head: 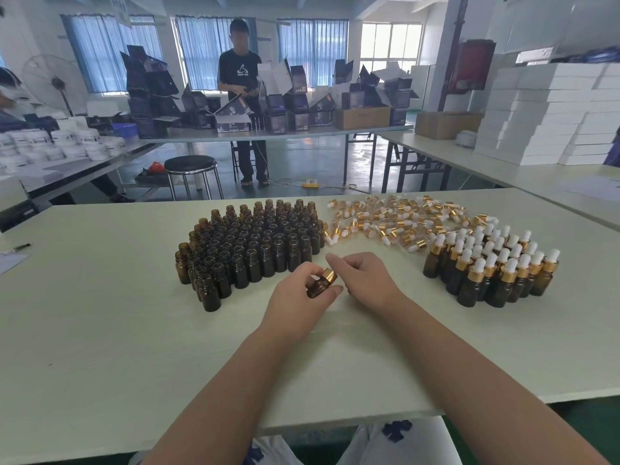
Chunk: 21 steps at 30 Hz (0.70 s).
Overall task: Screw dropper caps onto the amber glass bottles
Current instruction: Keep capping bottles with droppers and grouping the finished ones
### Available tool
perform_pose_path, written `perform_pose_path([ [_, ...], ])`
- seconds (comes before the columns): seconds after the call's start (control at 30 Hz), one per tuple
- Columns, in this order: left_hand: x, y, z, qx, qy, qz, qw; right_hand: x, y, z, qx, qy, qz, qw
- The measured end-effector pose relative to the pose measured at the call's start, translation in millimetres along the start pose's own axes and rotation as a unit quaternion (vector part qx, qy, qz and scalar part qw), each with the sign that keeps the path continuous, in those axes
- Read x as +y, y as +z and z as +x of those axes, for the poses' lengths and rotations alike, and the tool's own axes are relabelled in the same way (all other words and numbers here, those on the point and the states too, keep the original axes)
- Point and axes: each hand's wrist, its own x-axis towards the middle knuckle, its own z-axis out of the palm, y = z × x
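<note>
Bright daylight floods in from the curtained windows [312, 52] at the back, slightly blown out. The bench [100, 313] sits evenly lit, shadows soft and faint. Small glints on the amber bottles [255, 243]. Foreground sharp, far room soft; wide-angle curve bends the edges.

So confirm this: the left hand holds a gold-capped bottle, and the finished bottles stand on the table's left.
Wrong side. The head view shows the finished bottles on the right of the table; uncapped bottles stand on the left. The left hand does hold a gold-capped bottle.
</note>
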Motion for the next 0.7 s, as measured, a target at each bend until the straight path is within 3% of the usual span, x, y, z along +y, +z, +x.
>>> perform_pose_path([
  [0.13,0.4,0.2,0.1,0.005,-0.002,0.001,1.000,4.4,1.1,3.2,0.034,-0.011,-0.022,0.999],
  [0.7,4.9,-1.5,-1.7,0.002,-0.002,-0.010,1.000,-1.2,1.1,-1.4,-0.022,0.004,0.025,0.999],
])
